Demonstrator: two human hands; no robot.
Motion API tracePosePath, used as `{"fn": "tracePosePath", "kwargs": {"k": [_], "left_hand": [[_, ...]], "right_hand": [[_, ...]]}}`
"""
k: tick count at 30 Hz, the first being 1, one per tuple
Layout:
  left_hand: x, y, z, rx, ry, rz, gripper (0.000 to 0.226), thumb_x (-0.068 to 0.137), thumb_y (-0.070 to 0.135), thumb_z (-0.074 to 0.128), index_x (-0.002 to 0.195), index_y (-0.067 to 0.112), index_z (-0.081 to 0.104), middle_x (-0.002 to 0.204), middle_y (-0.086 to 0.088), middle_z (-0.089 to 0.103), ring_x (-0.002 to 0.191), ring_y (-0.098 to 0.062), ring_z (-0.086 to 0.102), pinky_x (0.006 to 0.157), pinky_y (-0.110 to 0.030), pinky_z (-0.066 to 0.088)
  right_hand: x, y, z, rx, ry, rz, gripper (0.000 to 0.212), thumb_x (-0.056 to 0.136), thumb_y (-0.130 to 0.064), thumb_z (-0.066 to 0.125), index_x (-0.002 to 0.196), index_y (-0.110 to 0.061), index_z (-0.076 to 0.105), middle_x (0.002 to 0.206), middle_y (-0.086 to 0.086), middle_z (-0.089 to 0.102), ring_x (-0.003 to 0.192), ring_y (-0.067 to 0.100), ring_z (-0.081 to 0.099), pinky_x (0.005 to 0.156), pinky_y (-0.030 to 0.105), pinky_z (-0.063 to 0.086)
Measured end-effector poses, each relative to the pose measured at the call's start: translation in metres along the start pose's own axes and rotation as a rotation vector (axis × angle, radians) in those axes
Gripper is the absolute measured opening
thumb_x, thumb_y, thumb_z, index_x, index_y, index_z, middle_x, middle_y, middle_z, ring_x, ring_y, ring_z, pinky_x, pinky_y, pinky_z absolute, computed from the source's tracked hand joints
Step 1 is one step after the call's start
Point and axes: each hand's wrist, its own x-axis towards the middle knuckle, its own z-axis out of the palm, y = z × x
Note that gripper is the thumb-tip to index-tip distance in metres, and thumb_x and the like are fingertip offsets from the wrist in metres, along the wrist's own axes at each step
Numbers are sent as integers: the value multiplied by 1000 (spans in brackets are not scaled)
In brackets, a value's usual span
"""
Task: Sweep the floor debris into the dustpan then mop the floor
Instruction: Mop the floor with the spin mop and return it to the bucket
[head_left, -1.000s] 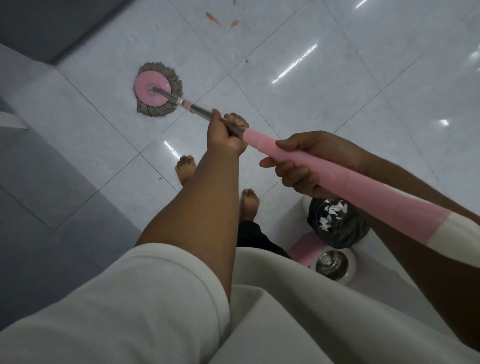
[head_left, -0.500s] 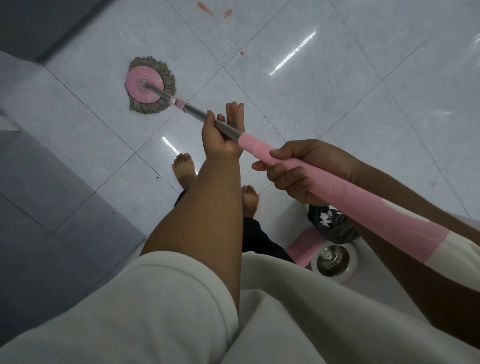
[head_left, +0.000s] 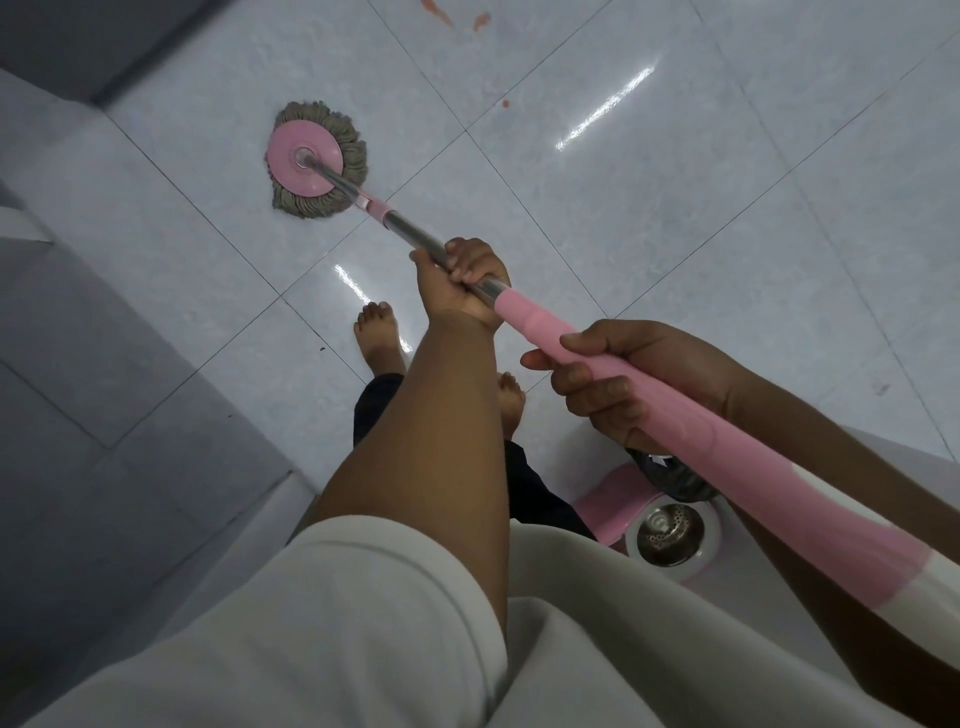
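Reclosed, my left hand (head_left: 457, 283) grips the mop shaft (head_left: 415, 236), right hand (head_left: 623, 384) the pink grip (head_left: 727, 467); mop head (head_left: 306, 161) near the grey border (head_left: 93, 322).

1. The mop head (head_left: 317, 161) sits flat on the floor (head_left: 675, 234), far forward and left, with its handle (head_left: 727, 457) slanting back towards the lower right.
2. The left grip (head_left: 457, 283) holds the handle ahead of the right grip (head_left: 628, 379), with a gap between them.
3. Bare feet (head_left: 376, 338) stand on the floor behind the mop head, beside the left forearm.
4. The bucket (head_left: 670, 535) stands on the floor under the handle, right of the feet.
5. Stains (head_left: 480, 21) lie far ahead, right of the mop head.
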Motion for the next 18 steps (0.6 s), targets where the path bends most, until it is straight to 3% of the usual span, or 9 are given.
{"fn": "tracePosePath", "kwargs": {"k": [5, 9, 15, 18], "left_hand": [[2, -2, 1, 8, 21, -1, 75, 94, 67, 38, 54, 6, 51, 39, 0, 41, 26, -11, 40, 28, -14, 34], [3, -11, 4, 27, 26, -12, 73, 94, 67, 39, 55, 6, 50, 39, 0, 40, 25, -11, 39, 28, -13, 33], [5, -41, 7, 145, 45, -79, 64, 91, 71, 41, 63, 13, 45, 40, 0, 41, 26, -11, 39, 28, -14, 33], [14, -50, 11, 209, 61, -118, 70, 89, 72, 41, 58, 10, 48, 38, 0, 41, 26, -12, 40, 28, -14, 34]], "right_hand": [[-1, -2, -2, 9, 9, -15, 26, 87, -18, 52, 109, -6, 53, 66, -1, 48, 41, 6, 47, 35, 18, 43], [-11, -1, -4, 52, -56, -48, 41, 72, -9, 74, 108, -5, 53, 66, 1, 49, 42, 6, 48, 35, 17, 42], [-33, 9, -11, 100, -76, -105, 40, 73, -9, 75, 107, -7, 53, 65, 1, 51, 41, 7, 49, 35, 19, 44], [-36, 9, -14, 99, -64, -136, 43, 71, -11, 77, 107, -7, 54, 65, 0, 51, 41, 6, 49, 35, 18, 44]]}}
